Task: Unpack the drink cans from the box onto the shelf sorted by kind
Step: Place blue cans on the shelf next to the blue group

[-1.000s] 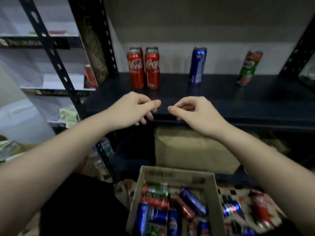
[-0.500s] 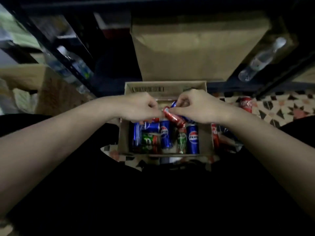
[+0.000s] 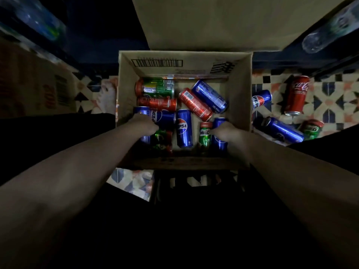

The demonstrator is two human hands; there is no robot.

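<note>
Reaching down with both forearms, I have my hands inside the cardboard box (image 3: 240, 90) on the patterned floor (image 3: 330, 90). My left hand (image 3: 144, 123) lies over a blue Pepsi can (image 3: 165, 117) at the box's left side, fingers curled down over it; whether my grip has closed on it I cannot tell, since the fingertips are hidden. My right hand (image 3: 226, 131) rests on another blue can (image 3: 219, 140) at the near right of the box, just beside a green Milo can (image 3: 205, 133); here too the fingers are out of sight, so how tight that grip is stays unclear.

Between my hands a Pepsi can (image 3: 183, 129) lies lengthwise. Under my left hand a second green can (image 3: 161, 138) shows, dim. Farther in, a red can (image 3: 158, 102) lies crosswise, with a green and red can (image 3: 155, 88) beyond it against the far left wall. To the right, a red can (image 3: 195, 104) and a blue can (image 3: 209, 96) lie side by side at a slant, touching.

Outside the box on the right, more cans lie on the floor: a Pepsi can (image 3: 261, 99), a long blue can (image 3: 281, 130), a green can (image 3: 311, 129) and a Coca-Cola can (image 3: 297, 95). Beyond the box stands a larger brown carton (image 3: 213, 22), and a clear plastic bottle (image 3: 328, 30) lies at the upper right.
</note>
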